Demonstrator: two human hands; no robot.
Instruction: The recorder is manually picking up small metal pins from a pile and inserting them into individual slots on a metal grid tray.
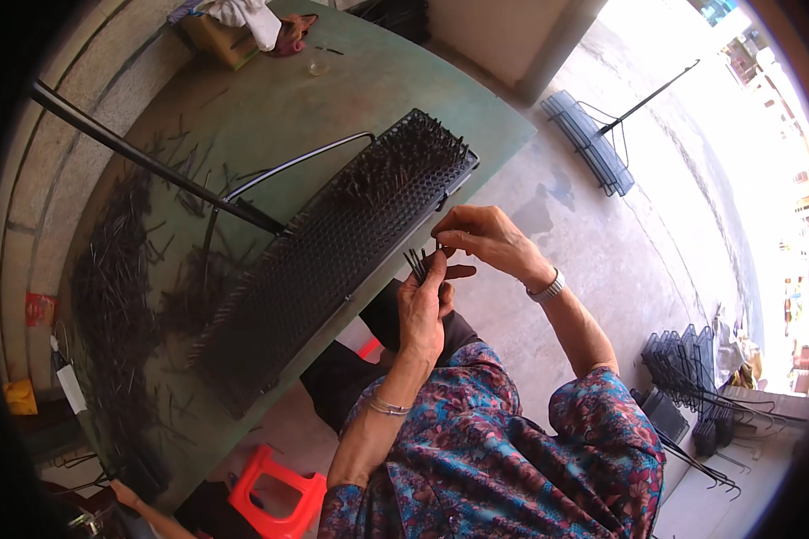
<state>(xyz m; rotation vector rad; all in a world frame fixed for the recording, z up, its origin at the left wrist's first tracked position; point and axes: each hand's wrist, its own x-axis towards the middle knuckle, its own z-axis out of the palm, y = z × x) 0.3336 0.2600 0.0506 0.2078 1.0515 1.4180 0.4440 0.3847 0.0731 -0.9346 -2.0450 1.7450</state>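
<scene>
My left hand is closed around a small bunch of thin black strips, their ends sticking up past the thumb. My right hand is close beside it, thumb and fingertips pinched together over the bunch; what they pinch is too small to make out. Left of both hands, a long black perforated board lies slanting along the table edge. Dark upright strips crowd the holes at its far end, while bare holes show over its middle. A metal pole with a forked bracket joins the board.
A green table carries a heap of loose black strips on its left. Red plastic stool below. A co-worker's hand shows at lower left. Blue-grey wire racks stand on the floor, with more racks at right.
</scene>
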